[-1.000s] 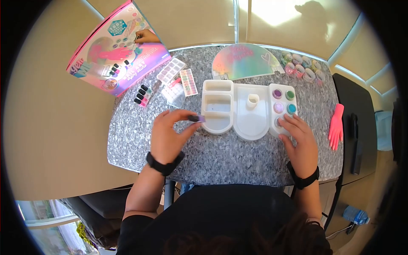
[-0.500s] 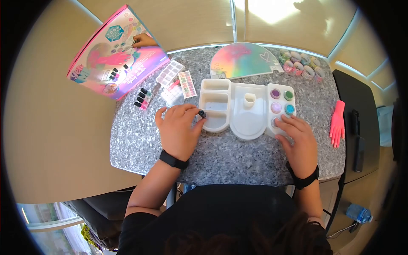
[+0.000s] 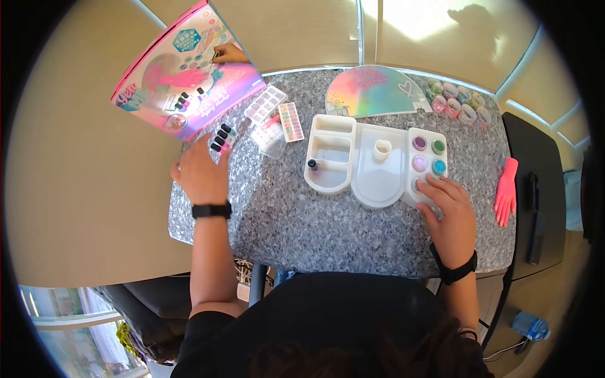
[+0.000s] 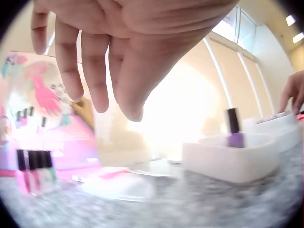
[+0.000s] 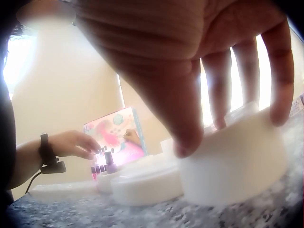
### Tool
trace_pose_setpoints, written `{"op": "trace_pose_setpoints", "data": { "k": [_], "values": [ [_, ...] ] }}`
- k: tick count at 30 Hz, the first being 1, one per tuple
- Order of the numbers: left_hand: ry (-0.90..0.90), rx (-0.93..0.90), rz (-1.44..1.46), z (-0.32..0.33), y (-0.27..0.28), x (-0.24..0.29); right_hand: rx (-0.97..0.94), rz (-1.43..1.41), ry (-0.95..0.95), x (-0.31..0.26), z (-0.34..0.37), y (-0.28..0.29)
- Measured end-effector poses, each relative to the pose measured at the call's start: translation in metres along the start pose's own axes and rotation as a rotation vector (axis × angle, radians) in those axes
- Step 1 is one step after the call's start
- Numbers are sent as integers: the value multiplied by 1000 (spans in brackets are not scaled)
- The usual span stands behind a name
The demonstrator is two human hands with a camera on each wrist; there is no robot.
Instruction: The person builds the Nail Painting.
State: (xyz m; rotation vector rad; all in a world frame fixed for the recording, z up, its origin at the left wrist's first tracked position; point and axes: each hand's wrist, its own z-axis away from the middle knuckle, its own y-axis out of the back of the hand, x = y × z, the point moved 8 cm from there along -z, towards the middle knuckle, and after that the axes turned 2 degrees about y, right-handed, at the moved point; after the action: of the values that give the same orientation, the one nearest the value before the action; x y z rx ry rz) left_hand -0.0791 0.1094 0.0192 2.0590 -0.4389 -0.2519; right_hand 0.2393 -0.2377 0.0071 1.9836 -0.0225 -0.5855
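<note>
Left hand: toward the upper left of the head view, the left hand is just beside the row of bottles; in the left wrist view its fingers hang loose and fairly straight, holding nothing.
Row of bottles: the black-capped nail polish bottles stand close together on the tabletop, in front of the printed box.
Purple bottle: the single bottle stands nearly upright in the white tray, by its left wall, apparently in the lowest compartment.
Right hand: right of centre, the right hand rests on the pot block, its fingers fairly straight over the rim and the thumb against the near side; how hard they press, I cannot tell.
Glitter pots: purple, green, lilac and teal pots show above the right fingers.
Good handling: picking a bottle from that row would seem to call for a pinch on one cap and a straight lift, since the neighbours stand close enough to topple.
Good placing: another bottle in the tray would probably stand best flat on the compartment floor, clear of the purple one, with the right hand resting lightly so the block stays put.
</note>
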Motion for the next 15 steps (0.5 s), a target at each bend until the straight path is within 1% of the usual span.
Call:
{"op": "trace_pose_setpoints", "data": {
  "k": [1,2,4,5,7,8,10,11,13,14,15],
  "values": [
    [65,6,-82,-7,-11,-20,2,-8,3,1,0,0],
    [69,6,-79,-13,-18,-29,0,-4,6,1,-2,1],
    [199,-344,-58,-17,-55,-53,5,-45,19,1,-5,4],
    [195,-346,-52,-19,-62,-59,6,-38,15,5,-6,5],
    [240,-461,2,-18,-86,-69,23,-205,-30,18,-8,6],
    [220,-440,13,-15,-88,-72,25,-198,-35,19,-7,8],
    [219,-458,44,-9,-78,-67,-13,-316,-180,31,-6,4],
    [223,-476,68,-6,-68,-65,-13,-314,-182,33,-6,2],
    [218,-473,121,6,-38,-46,28,-801,-533,63,4,-17],
    [104,-366,335,10,-19,-27,28,-799,-537,66,4,-18],
    [-11,-256,546,13,2,-7,61,-878,-507,68,3,-18]
  ]
}}
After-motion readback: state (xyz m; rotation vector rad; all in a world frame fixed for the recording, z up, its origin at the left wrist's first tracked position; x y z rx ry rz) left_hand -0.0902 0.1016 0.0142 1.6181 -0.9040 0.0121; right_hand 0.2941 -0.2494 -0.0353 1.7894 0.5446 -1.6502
